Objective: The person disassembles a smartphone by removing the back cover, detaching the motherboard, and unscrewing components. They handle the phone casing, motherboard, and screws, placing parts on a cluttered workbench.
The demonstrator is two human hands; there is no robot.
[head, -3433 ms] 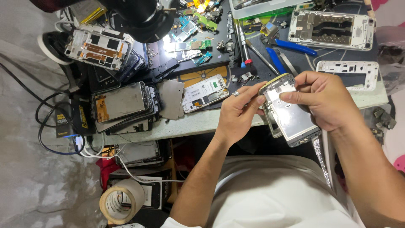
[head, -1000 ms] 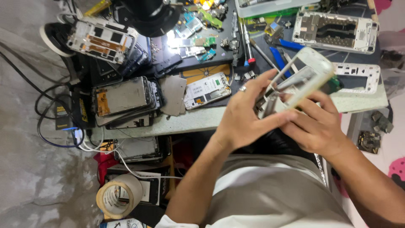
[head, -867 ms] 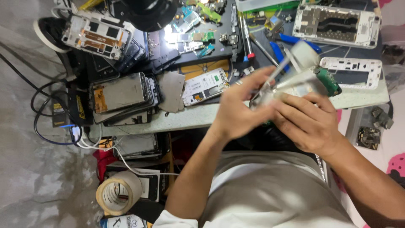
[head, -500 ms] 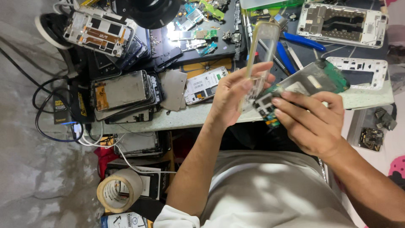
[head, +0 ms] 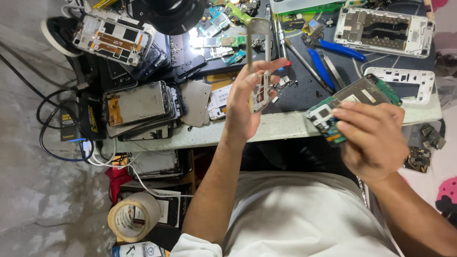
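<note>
Phone split in two, one part per hand.
L hand [head: 247, 102] fingers pinch the phone frame [head: 259, 64] upright over the bench [head: 285, 126]; R hand [head: 373, 138] fingers curl round the phone body [head: 354, 97] at bench edge.

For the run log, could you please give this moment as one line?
left hand: holds phone frame | right hand: holds phone body | over workbench

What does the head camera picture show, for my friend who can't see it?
A person's left hand holds up a thin phone frame while the right hand grips a phone body with a green circuit board, above a workbench crowded with phone parts and tools.
</note>
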